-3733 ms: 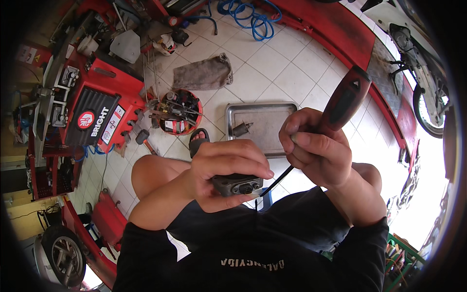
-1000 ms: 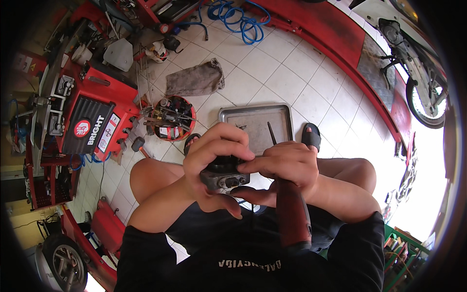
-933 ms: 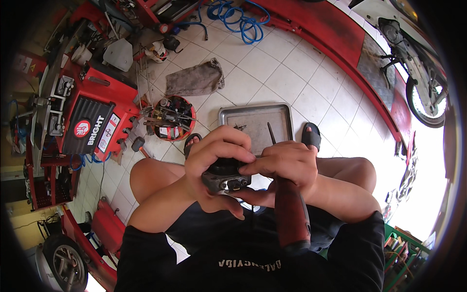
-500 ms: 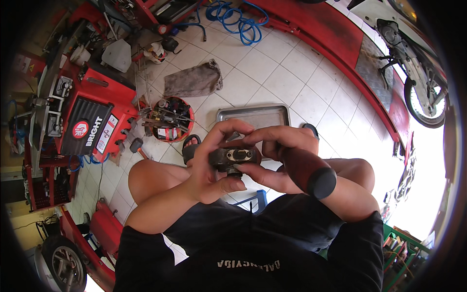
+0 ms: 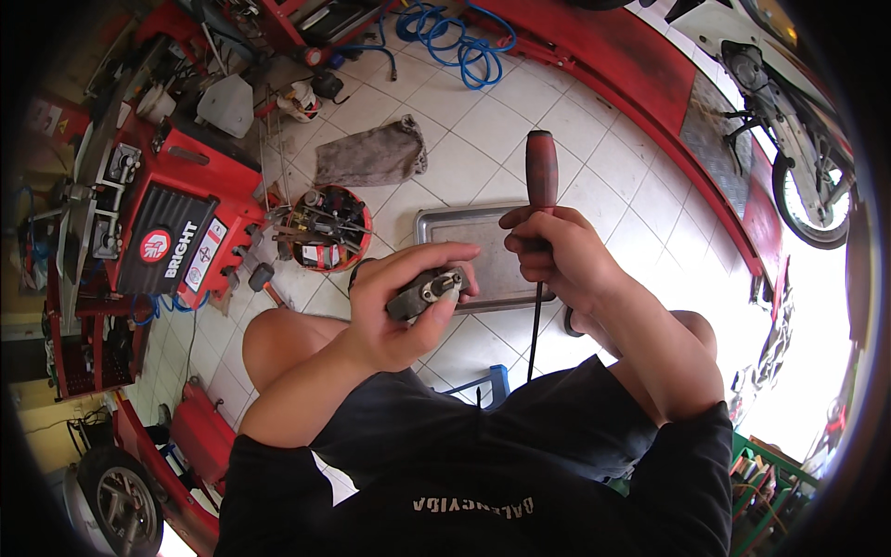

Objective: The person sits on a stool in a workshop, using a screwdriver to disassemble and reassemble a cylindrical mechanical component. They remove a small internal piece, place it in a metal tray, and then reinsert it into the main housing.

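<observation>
My left hand (image 5: pixel 388 336) grips a small dark metal housing (image 5: pixel 413 302) with a pale, bolted fitting on its face, held tilted above my lap. To the right, my right hand (image 5: pixel 575 260) is closed around a screwdriver with a red and black handle (image 5: pixel 541 172), held handle upward; its long black shaft points down toward my lap, apart from the housing. Beneath both hands a shallow steel tray (image 5: pixel 464 209) lies on the tiled floor.
A round tub of tools (image 5: pixel 325 226), grey rag (image 5: pixel 369 153) and mallet (image 5: pixel 263 277) lie on the floor. A red machine (image 5: pixel 162 255) stands left; coiled blue hose (image 5: pixel 436 42) lies behind. A red lift ramp (image 5: pixel 640 79) with a motorcycle (image 5: pixel 780 139) is at right. Blue stool (image 5: pixel 498 381) shows between my knees.
My right hand has left the housing and lifted, turning the screwdriver from handle toward me to handle upward. My left hand still holds the housing, now turned to another angle.
</observation>
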